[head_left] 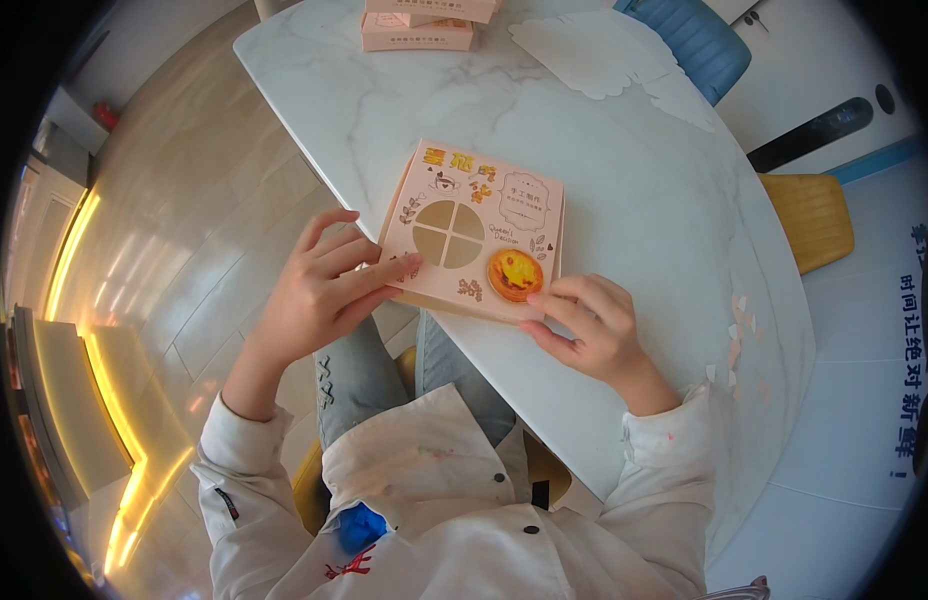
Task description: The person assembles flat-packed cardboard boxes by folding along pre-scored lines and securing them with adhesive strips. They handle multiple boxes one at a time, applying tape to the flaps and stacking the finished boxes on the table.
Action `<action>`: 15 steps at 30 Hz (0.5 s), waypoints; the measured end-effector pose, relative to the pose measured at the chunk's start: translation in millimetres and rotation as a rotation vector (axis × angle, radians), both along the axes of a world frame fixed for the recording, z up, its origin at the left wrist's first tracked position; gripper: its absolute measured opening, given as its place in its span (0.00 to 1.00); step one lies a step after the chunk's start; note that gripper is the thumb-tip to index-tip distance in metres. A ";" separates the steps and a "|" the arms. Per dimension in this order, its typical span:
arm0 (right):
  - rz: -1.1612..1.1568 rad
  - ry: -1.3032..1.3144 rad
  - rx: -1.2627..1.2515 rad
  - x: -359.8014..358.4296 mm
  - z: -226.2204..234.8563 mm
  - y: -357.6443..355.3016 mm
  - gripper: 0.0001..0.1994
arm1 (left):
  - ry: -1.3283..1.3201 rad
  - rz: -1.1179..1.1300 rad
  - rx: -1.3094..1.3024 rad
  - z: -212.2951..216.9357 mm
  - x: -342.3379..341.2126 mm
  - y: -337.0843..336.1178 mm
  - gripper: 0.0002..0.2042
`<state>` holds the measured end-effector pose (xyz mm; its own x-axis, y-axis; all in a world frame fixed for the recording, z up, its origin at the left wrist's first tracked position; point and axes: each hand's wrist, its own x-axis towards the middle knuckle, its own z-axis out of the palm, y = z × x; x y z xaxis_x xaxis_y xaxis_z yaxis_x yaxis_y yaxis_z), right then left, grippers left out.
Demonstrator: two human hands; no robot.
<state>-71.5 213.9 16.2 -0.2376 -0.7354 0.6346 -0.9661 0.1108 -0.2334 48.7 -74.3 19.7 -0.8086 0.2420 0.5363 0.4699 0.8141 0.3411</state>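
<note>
A flat pink pastry box (494, 215) lies near the table's front edge, its lid closed. Printed drawings, an egg tart picture and a round window split into four panes show on the lid. At its left near corner, my left hand (329, 285) grips the box, with the index finger on the lid and the thumb along the front side. My right hand (596, 325) pinches the right near corner beside the tart picture, thumb low on the front side. Part of the fingers' undersides is hidden.
More pink boxes (416, 35) are stacked at the table's far edge. White cut paper sheets (594, 55) lie at the back right, and small paper scraps (736, 340) at the right. Blue (699, 50) and yellow (806, 222) chairs stand beyond the marble-patterned table (644, 190).
</note>
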 end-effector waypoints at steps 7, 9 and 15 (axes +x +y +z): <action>0.007 -0.025 0.087 5.9 10.4 -1.0 0.10 | 0.028 0.057 -0.069 1.5 8.1 3.8 0.18; 0.015 -0.021 0.104 5.8 11.1 -1.9 0.11 | 0.052 0.093 -0.040 -2.2 10.9 4.1 0.20; 0.035 -0.077 0.068 2.1 4.4 -3.0 0.12 | -0.075 0.068 0.279 -11.0 7.3 -0.4 0.21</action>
<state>-69.5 211.0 20.5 -0.2569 -0.7849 0.5639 -0.9492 0.0952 -0.2999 56.0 -74.7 8.6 -0.8575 0.0372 0.5131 0.3827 0.7126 0.5880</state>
